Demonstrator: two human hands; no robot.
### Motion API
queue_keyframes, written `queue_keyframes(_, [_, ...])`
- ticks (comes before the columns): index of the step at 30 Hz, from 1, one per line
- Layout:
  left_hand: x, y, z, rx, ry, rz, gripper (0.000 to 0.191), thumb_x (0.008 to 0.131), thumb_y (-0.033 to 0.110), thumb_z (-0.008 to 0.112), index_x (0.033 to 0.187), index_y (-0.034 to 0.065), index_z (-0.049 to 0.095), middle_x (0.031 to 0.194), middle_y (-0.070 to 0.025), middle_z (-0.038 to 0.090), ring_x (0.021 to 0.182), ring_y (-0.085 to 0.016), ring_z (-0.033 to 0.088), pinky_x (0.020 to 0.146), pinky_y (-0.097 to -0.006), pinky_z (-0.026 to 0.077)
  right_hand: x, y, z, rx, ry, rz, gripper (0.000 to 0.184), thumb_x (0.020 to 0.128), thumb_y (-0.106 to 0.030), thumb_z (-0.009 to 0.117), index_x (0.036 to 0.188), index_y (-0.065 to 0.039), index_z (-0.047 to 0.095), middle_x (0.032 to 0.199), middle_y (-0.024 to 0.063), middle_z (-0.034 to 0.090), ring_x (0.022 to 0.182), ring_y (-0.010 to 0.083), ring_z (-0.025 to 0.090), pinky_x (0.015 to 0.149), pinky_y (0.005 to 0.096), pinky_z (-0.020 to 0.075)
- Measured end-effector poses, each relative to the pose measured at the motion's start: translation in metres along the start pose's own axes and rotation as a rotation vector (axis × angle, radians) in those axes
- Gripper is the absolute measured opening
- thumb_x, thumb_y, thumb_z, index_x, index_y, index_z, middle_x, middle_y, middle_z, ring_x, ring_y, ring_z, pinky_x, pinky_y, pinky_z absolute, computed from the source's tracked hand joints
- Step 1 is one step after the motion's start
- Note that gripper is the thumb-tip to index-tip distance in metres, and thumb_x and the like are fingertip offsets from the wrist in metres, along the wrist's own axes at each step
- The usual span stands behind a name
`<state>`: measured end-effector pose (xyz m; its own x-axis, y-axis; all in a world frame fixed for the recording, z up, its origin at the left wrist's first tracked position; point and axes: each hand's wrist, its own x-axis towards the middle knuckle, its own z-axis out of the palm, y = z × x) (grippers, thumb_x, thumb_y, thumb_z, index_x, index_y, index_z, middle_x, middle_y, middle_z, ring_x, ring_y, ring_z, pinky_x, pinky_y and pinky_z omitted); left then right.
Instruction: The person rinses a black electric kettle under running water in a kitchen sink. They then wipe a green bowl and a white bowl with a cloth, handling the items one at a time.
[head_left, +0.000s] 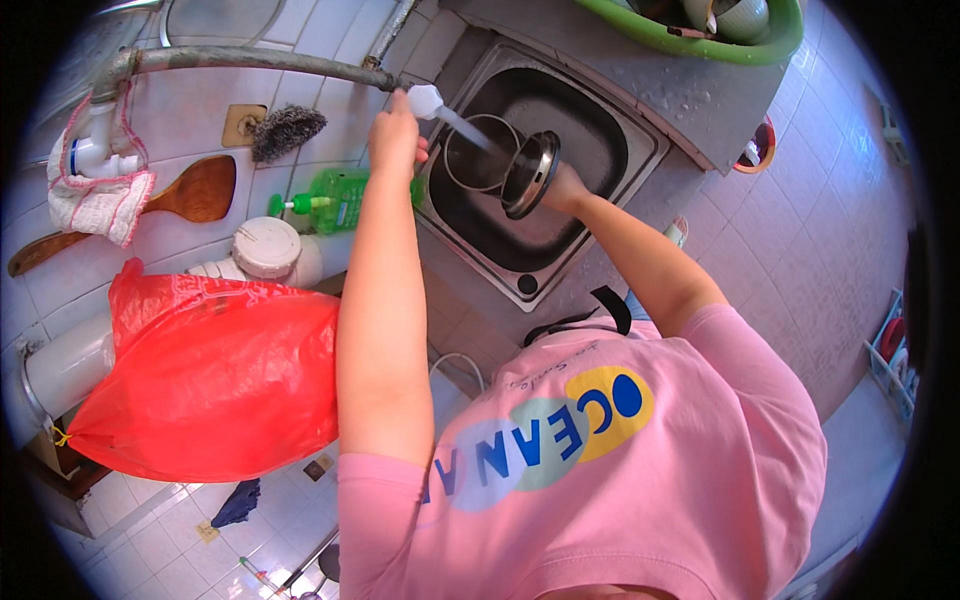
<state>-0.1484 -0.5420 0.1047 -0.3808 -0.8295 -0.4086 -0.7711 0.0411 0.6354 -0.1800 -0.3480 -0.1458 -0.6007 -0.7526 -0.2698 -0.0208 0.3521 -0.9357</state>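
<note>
My left hand is at the water tap on the end of a wall pipe, fingers against its near side. Part of its grip is hidden. Water streams from the white nozzle into a round metal pot standing in the stainless steel sink. In my right hand is a shiny round pot lid, tilted on edge beside the pot's rim. The lid hides some of my right fingers.
A bulging red plastic bag hangs left of my left arm. Close by are a green pump bottle, a steel wool scourer and a wooden spatula. A green basin holding dishes sits on the counter.
</note>
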Motion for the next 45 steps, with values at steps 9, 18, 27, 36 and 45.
queue_keyframes(9, [0.006, 0.021, -0.001, 0.239, -0.135, 0.013, 0.072, 0.085, 0.070, 0.046, 0.081, -0.0018, 0.058, 0.056, -0.0083, 0.053, 0.036, -0.017, 0.045, 0.034, -0.0297, 0.033, 0.004, 0.007, 0.006, -0.065, 0.022, -0.055, 0.042, 0.058, -0.017, 0.075, 0.099, -0.008, 0.070, 0.090, 0.0180, 0.070, 0.088, 0.0327, 0.067, 0.080, 0.0375, 0.0512])
queue_keyframes(18, [0.014, 0.013, -0.008, -0.010, -0.401, -0.319, 0.075, 0.083, 0.078, 0.038, 0.074, 0.0051, 0.053, 0.054, -0.0048, 0.051, 0.037, -0.013, 0.043, 0.035, -0.0248, 0.026, 0.001, 0.000, 0.001, 0.000, -0.011, -0.012, 0.044, 0.058, -0.016, 0.074, 0.101, -0.008, 0.070, 0.092, 0.0187, 0.070, 0.090, 0.0337, 0.067, 0.081, 0.0381, 0.0509])
queue_keyframes(27, [0.012, 0.026, -0.011, 0.114, -0.309, -0.246, 0.067, 0.073, 0.070, 0.065, 0.073, 0.0035, 0.057, 0.055, -0.0023, 0.050, 0.038, -0.010, 0.040, 0.036, -0.0226, 0.028, 0.001, -0.001, 0.001, -0.052, -0.027, 0.012, 0.044, 0.059, -0.019, 0.077, 0.101, -0.008, 0.070, 0.093, 0.0183, 0.070, 0.090, 0.0336, 0.067, 0.082, 0.0381, 0.0510])
queue_keyframes(36, [0.008, 0.037, -0.004, 0.432, -0.115, 0.025, 0.053, 0.071, 0.049, 0.076, 0.084, -0.0015, 0.068, 0.067, -0.0110, 0.063, 0.045, -0.014, 0.057, 0.046, -0.0273, 0.047, -0.005, -0.015, -0.008, -0.065, -0.039, 0.054, 0.044, 0.059, -0.019, 0.077, 0.101, -0.007, 0.070, 0.092, 0.0183, 0.070, 0.089, 0.0327, 0.067, 0.082, 0.0374, 0.0510])
queue_keyframes(45, [0.001, 0.039, 0.008, 0.814, -0.042, 0.295, 0.041, 0.081, 0.034, 0.066, 0.098, -0.0034, 0.065, 0.099, -0.0213, 0.064, 0.090, -0.033, 0.061, 0.078, -0.0419, 0.049, 0.008, 0.009, 0.007, -0.109, -0.005, -0.070, 0.045, 0.058, -0.018, 0.075, 0.102, -0.007, 0.070, 0.091, 0.0188, 0.070, 0.089, 0.0333, 0.067, 0.082, 0.0373, 0.0510])
